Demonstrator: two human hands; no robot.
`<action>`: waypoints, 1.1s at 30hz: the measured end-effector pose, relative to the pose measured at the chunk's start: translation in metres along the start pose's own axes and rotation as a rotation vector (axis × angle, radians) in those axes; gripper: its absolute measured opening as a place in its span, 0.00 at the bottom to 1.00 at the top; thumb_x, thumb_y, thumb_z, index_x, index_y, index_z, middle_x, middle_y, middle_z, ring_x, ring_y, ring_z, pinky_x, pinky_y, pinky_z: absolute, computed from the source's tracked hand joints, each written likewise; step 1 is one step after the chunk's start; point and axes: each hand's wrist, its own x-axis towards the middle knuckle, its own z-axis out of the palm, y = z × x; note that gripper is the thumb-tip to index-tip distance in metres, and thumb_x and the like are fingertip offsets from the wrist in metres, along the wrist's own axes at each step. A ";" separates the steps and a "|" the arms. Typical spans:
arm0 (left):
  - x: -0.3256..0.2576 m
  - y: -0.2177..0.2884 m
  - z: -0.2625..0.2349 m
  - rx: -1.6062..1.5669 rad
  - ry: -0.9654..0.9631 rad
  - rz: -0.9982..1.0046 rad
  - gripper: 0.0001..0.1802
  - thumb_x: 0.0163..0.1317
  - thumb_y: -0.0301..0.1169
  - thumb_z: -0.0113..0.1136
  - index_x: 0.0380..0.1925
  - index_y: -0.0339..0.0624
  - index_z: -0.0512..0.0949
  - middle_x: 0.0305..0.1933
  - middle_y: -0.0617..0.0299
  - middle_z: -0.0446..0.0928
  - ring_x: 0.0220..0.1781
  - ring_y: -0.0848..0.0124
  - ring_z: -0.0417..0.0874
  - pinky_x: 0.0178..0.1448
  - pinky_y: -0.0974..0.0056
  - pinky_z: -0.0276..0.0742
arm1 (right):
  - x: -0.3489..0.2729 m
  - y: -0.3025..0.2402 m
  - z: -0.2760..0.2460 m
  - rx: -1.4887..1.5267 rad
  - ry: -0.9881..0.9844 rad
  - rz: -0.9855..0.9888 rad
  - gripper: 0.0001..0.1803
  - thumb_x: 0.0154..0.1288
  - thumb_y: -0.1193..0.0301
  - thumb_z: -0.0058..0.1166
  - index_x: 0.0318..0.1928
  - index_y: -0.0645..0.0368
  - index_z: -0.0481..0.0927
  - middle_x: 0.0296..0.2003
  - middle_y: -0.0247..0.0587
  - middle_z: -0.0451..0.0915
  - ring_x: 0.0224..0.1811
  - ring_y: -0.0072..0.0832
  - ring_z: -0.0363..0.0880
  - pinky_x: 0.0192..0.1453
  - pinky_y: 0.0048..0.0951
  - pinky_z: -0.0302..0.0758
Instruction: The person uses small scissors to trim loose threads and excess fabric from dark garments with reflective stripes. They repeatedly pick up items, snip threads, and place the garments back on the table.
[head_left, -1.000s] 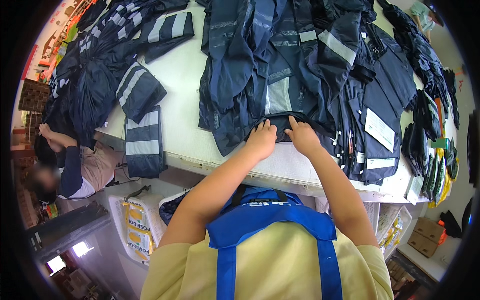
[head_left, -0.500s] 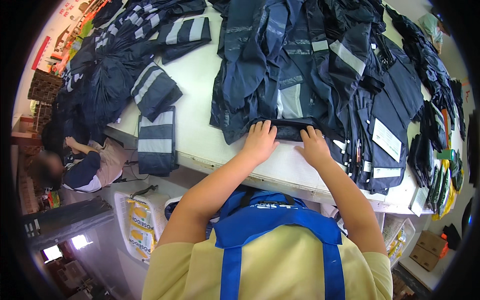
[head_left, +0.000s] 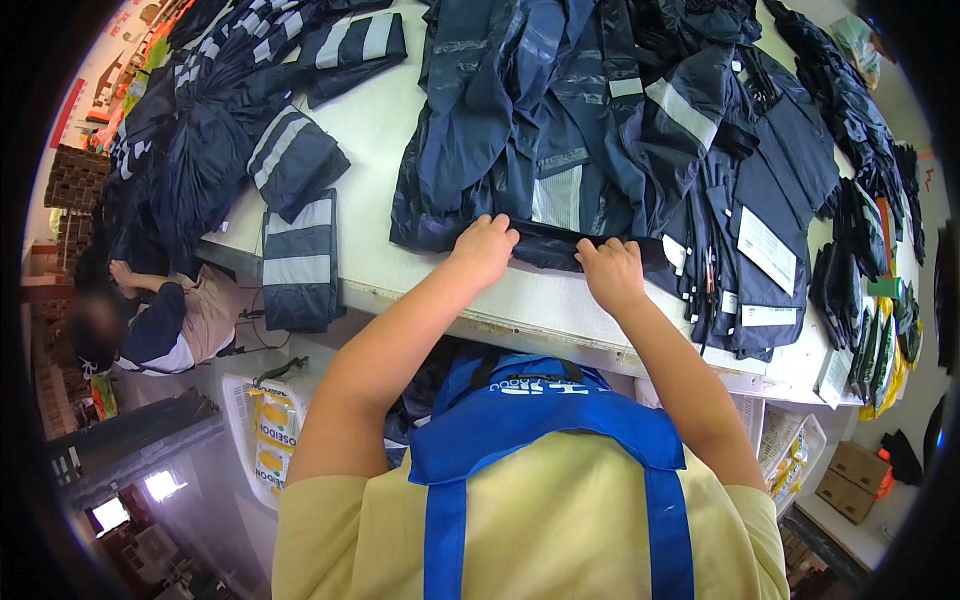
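White worktable (head_left: 372, 215) in a workroom, spanning the upper half of the frame, its front edge curved by the wide lens. At upper centre, a navy garment (head_left: 470, 150) with a pale reflective strip (head_left: 557, 200) lies spread on the tabletop; its folded hem (head_left: 545, 246) runs along the side nearest the wearer. Left hand (head_left: 484, 252), at centre: fingers bent over the hem, grip narrow and closed on the fabric. Right hand (head_left: 612, 272), right of centre: likewise closed on the hem, a short stretch of cloth lying between the two hands. At right, just beside the right hand, a stack of navy garments (head_left: 785, 180) with a white printed card (head_left: 768, 250) on it. At upper left, a heap of navy garments (head_left: 195, 150) with light bands; between it and the centre, three folded pieces, the lowest a striped folded garment (head_left: 300, 265) hanging partly over the table edge. At far left, a co-worker (head_left: 205, 315) with bent arms. Below the tabletop at lower left, a white basket (head_left: 240, 425) containing yellow-and-white packets (head_left: 274, 425); at lower right, cardboard boxes (head_left: 850, 480). At lower centre, the wearer's blue apron (head_left: 540, 430) over a yellow shirt (head_left: 555, 520).
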 end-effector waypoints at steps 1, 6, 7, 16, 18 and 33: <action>0.003 -0.002 -0.005 -0.010 -0.054 -0.015 0.12 0.52 0.32 0.63 0.36 0.40 0.78 0.40 0.53 0.75 0.48 0.53 0.75 0.50 0.54 0.75 | 0.001 -0.003 0.000 0.020 -0.034 0.033 0.10 0.62 0.61 0.54 0.31 0.51 0.72 0.19 0.36 0.76 0.28 0.32 0.75 0.37 0.34 0.62; 0.012 0.056 -0.031 0.150 0.041 -0.016 0.07 0.54 0.30 0.56 0.29 0.38 0.77 0.38 0.53 0.75 0.48 0.55 0.76 0.48 0.53 0.75 | -0.001 -0.008 0.016 0.080 -0.126 0.187 0.14 0.60 0.59 0.56 0.35 0.54 0.70 0.20 0.42 0.78 0.26 0.38 0.79 0.35 0.38 0.70; 0.019 0.071 -0.016 -0.064 -0.054 -0.006 0.07 0.55 0.28 0.53 0.32 0.38 0.76 0.39 0.51 0.75 0.47 0.54 0.76 0.49 0.53 0.75 | -0.001 -0.008 0.019 0.113 -0.143 0.238 0.15 0.59 0.59 0.57 0.36 0.55 0.69 0.21 0.44 0.79 0.26 0.39 0.80 0.35 0.39 0.72; 0.017 0.115 0.023 -0.291 0.106 -0.033 0.15 0.55 0.31 0.60 0.44 0.47 0.79 0.45 0.52 0.71 0.48 0.53 0.73 0.50 0.50 0.71 | -0.044 0.033 -0.010 0.499 -0.025 0.205 0.23 0.47 0.77 0.55 0.48 0.57 0.74 0.48 0.44 0.75 0.57 0.43 0.69 0.55 0.41 0.68; 0.023 0.122 0.023 -0.228 0.071 -0.082 0.10 0.54 0.35 0.62 0.36 0.46 0.82 0.46 0.55 0.71 0.49 0.54 0.71 0.49 0.49 0.68 | -0.049 0.033 -0.006 0.401 -0.026 0.226 0.17 0.46 0.78 0.54 0.41 0.58 0.79 0.47 0.39 0.74 0.55 0.41 0.69 0.56 0.41 0.66; 0.023 0.123 0.045 -0.478 0.206 -0.141 0.10 0.49 0.39 0.62 0.23 0.45 0.82 0.30 0.59 0.82 0.49 0.61 0.78 0.46 0.49 0.64 | -0.052 0.025 -0.013 0.744 -0.014 0.227 0.08 0.46 0.79 0.61 0.31 0.64 0.80 0.38 0.43 0.76 0.48 0.43 0.71 0.54 0.37 0.68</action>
